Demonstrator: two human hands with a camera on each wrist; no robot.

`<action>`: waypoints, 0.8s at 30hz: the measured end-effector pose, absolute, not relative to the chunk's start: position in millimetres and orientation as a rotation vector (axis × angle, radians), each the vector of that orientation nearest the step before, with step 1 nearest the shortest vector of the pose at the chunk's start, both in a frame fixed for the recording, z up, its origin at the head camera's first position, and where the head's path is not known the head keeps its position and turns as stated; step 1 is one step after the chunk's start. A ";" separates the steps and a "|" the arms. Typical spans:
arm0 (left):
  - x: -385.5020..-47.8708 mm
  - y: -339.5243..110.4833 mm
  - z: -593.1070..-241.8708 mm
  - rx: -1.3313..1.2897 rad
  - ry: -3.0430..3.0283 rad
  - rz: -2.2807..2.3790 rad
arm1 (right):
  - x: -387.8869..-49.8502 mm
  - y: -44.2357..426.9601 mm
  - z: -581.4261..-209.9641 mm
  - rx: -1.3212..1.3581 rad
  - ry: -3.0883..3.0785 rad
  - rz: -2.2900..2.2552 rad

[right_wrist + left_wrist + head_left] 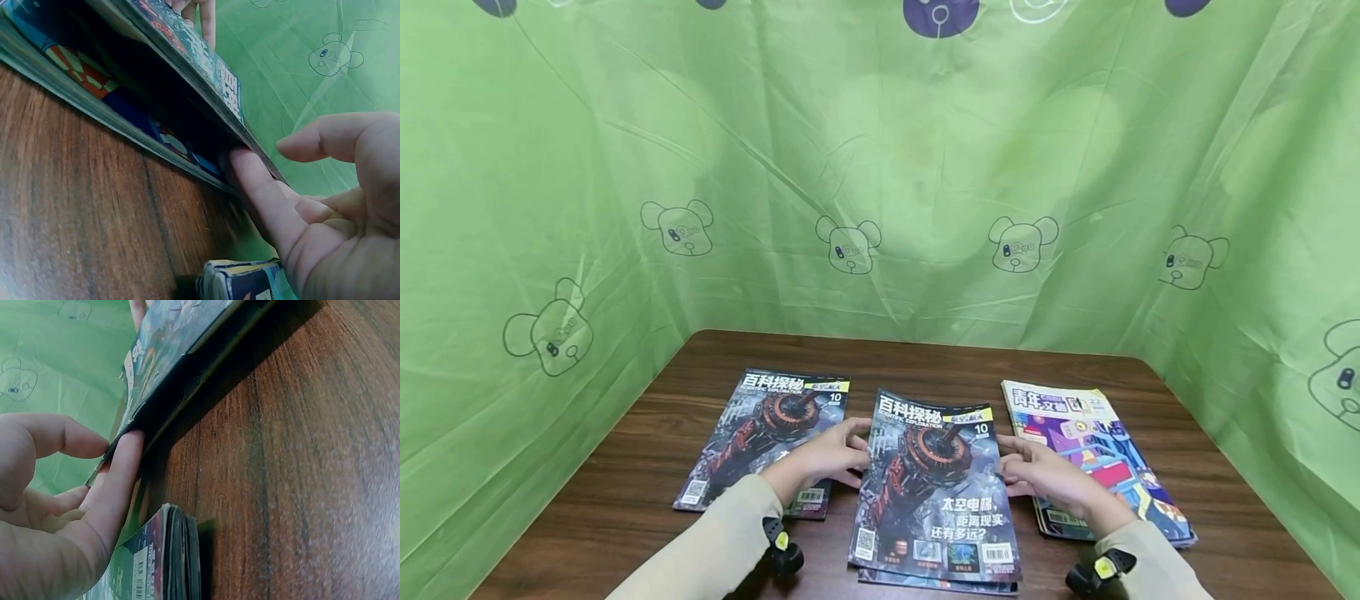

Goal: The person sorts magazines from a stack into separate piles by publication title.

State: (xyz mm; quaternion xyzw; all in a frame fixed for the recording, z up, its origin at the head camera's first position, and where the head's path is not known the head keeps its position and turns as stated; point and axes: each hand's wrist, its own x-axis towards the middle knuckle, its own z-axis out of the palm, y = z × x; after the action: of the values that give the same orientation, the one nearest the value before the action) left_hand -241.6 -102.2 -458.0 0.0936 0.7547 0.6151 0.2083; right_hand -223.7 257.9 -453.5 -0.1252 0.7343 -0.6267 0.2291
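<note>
A dark-covered magazine [917, 475] with a red-ringed machine on it is lifted off the surface, tilted, in the middle of the head view. My left hand [827, 457] grips its left edge; in the left wrist view one finger [125, 462] goes beneath it. On the right edge, my right hand [1048, 477] holds it, one finger [253, 175] tucked underneath in the right wrist view. Below lies another magazine [81, 69] with a colourful cover, mostly hidden by the lifted one; a strip of it shows at the bottom in the head view.
On the left lie magazines [737, 433] with the same cover, the thick spine edge showing in the left wrist view. A pile of purple-and-white magazines [1120, 467] sits on the right. The brown wooden table [925, 354] is backed by a green curtain [925, 167].
</note>
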 end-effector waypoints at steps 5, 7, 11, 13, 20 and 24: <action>-239.8 -102.3 -456.7 0.252 2.114 1.710 | -223.5 255.5 -452.3 -0.373 2.002 -1.738; -239.7 -103.1 -456.8 0.247 2.121 1.716 | -223.7 254.3 -451.8 -0.378 2.004 -1.738; -239.8 -106.5 -455.2 0.242 2.144 1.733 | -225.2 251.6 -451.6 -0.388 2.005 -1.742; -240.1 -108.6 -453.6 0.241 2.159 1.732 | -226.5 250.3 -451.4 -0.381 2.007 -1.746; -242.6 -118.7 -448.8 0.227 2.223 1.694 | -230.2 241.3 -451.4 -0.353 2.019 -1.769; -244.0 -125.7 -447.8 0.210 2.251 1.683 | -232.3 234.8 -452.3 -0.346 2.023 -1.781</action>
State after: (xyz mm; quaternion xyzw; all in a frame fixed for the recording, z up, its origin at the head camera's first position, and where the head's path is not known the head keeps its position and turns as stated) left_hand -244.0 -125.7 -447.8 0.0735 0.7882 0.5895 0.1609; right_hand -232.3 234.8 -452.3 -0.1246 0.7277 -0.6408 0.2104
